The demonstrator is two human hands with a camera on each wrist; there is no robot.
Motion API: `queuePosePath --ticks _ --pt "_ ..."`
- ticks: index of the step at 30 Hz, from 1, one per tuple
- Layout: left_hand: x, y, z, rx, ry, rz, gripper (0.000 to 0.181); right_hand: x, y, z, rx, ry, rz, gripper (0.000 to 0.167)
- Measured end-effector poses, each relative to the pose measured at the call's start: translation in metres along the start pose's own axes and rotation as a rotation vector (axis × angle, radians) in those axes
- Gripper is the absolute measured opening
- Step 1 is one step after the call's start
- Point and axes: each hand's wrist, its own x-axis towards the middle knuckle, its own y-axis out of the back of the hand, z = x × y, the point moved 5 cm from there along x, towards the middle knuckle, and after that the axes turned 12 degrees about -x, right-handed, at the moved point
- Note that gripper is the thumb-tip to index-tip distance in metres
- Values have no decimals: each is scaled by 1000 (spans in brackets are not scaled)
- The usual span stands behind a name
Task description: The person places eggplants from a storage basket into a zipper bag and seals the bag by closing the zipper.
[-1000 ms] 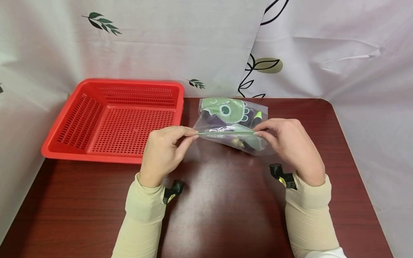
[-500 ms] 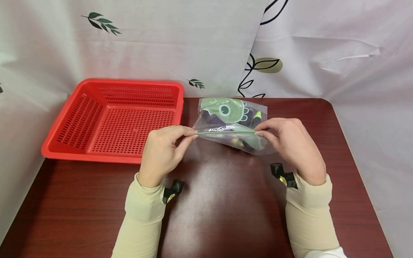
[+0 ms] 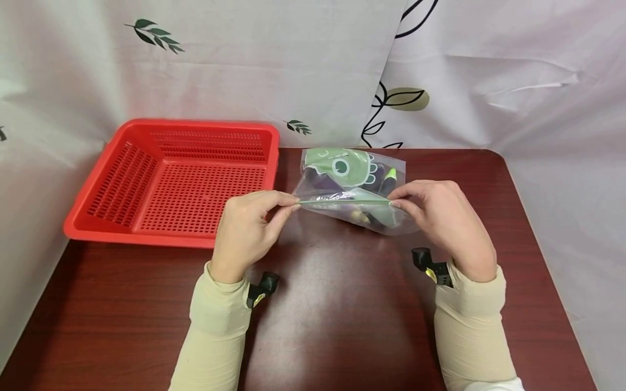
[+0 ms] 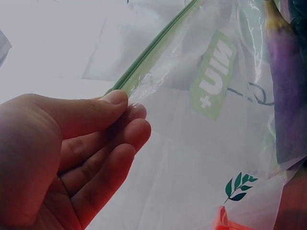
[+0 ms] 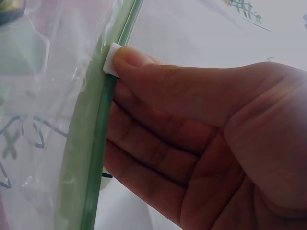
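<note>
A clear zip bag (image 3: 343, 167) with a green printed creature stands on the table, its green zip strip (image 3: 342, 201) stretched between both hands. My left hand (image 3: 246, 231) pinches the strip's left end between thumb and forefinger. Near the strip's right end, my right hand (image 3: 447, 225) pinches the white zip slider (image 5: 111, 60), best seen in the right wrist view. Inside the bag lie a long purple thing (image 4: 287, 91) with a yellowish end and a dark piece with a lime-green tip (image 3: 392, 174). The film and print partly hide the contents.
A red perforated plastic basket (image 3: 142, 238) stands at the back left, close to my left hand. The dark red wooden table (image 3: 332, 304) meets a white leaf-printed curtain (image 3: 215, 65) at the back. A small black camera (image 3: 264, 288) sits on each wrist.
My right hand, pinching the slider, has shifted slightly to the right along the zip. The left hand, bag and basket stay almost where they were.
</note>
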Motion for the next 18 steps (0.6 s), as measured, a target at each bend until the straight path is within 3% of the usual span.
queuePosePath --ticks 18 --pt "-1 -1 -1 7 -6 -8 7 -4 -2 9 -37 -5 -22 13"
